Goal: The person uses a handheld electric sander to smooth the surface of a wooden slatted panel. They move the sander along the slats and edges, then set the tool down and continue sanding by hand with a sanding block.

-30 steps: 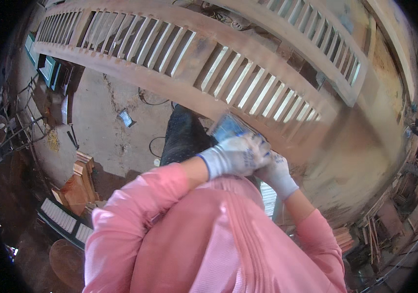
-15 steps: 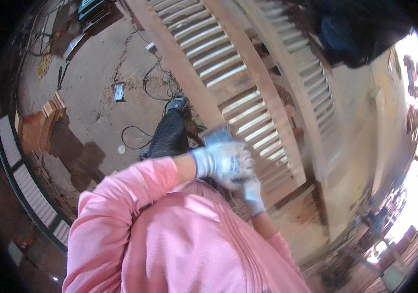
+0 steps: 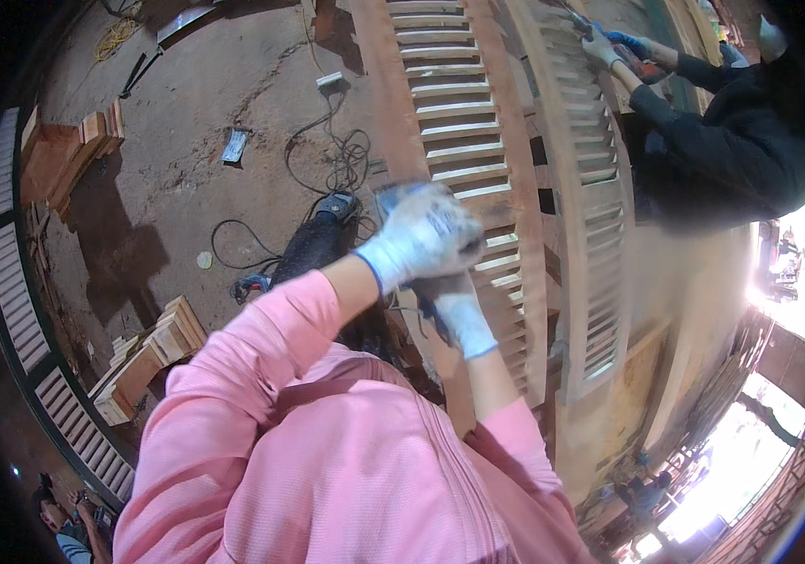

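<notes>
At the centre of the frame the gloved left hand (image 3: 426, 235) is closed on a blurred grey pad (image 3: 401, 195), pressing on the wooden louvre panel (image 3: 464, 141). The gloved right hand (image 3: 459, 315) lies just below it; its grip I cannot tell.

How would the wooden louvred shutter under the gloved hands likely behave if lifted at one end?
The shutter looks stiff, with a solid wooden frame. It is probably heavy and awkward, since it is long. Its thin slats may crack if gripped; the frame seems safer.
</notes>
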Demonstrator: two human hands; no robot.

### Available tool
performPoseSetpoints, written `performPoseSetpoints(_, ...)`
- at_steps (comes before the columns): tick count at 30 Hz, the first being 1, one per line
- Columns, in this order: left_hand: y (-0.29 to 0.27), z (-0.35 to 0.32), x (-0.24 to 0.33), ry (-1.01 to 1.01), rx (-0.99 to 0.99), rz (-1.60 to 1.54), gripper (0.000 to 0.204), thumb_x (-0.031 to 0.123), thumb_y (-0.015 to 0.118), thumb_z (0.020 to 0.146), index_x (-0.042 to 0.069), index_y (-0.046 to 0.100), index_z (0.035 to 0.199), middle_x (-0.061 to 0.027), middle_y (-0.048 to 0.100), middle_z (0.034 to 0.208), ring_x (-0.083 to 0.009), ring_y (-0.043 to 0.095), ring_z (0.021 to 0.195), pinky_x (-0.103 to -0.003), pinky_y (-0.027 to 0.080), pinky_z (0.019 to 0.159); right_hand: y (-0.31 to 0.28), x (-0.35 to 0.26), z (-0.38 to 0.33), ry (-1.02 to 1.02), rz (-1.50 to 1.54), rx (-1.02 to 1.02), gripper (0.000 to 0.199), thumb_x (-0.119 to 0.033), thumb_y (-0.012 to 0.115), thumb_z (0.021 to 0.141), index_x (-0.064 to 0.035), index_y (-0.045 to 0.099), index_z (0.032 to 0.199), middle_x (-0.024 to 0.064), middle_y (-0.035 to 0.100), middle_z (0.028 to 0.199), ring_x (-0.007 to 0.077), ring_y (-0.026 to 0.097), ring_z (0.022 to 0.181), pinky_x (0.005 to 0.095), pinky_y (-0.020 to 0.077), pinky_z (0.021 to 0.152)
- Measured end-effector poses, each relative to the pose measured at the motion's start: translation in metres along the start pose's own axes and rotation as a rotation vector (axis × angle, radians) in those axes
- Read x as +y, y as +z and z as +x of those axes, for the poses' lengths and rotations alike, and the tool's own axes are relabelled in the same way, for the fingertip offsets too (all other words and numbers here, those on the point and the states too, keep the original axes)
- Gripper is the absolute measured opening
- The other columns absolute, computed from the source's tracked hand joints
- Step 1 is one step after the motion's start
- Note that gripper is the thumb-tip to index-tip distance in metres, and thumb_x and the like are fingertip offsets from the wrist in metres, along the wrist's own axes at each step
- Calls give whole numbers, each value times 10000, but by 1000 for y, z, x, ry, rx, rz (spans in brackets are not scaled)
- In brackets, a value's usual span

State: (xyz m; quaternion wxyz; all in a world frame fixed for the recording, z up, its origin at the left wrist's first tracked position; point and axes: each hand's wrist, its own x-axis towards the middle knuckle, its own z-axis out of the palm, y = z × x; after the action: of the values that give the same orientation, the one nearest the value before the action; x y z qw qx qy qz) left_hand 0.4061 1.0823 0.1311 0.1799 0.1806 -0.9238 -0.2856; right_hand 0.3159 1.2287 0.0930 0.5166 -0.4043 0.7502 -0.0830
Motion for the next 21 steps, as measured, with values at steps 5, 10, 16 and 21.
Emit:
performPoseSetpoints(5, 39, -45, 65, 147, -45, -232, 236, 374, 726, 828, 157, 693, 740, -62, 680, 718, -260, 680, 737, -410, 530, 796, 77, 97, -76, -24, 244, 271, 603, -403, 676, 974, -140, 487, 1483, 145, 541, 1434, 273, 492, 1333, 386, 402, 1110)
performPoseSetpoints(10, 6, -17, 26, 95, -32, -230, 262, 372, 716, 853, 141, 706, 731, -71, 667, 705, -274, 670, 731, -422, 522, 770, 34, 46, -50, -1, -140, 254, 611, -376, 695, 957, -120, 501, 1477, 143, 590, 1310, 265, 564, 1166, 409, 474, 980)
performPoseSetpoints(16, -12, 31, -22, 21, 71, -83, 222, 381, 714, 856, 165, 720, 807, -57, 693, 763, -256, 692, 802, -416, 526, 815, -25, -23, 20, 193, 30, 39, 385, -318, 670, 969, -97, 561, 1265, 84, 573, 927, 223, 539, 782, 375, 430, 681)
performPoseSetpoints(21, 21, -10, 21, 79, 75, -229, 251, 388, 725, 849, 170, 651, 748, -47, 660, 730, -253, 671, 735, -401, 528, 815, 12, 20, -36, 14, -762, 97, 690, -354, 629, 1001, -151, 364, 1605, 149, 406, 1606, 335, 373, 1476, 443, 289, 1253)
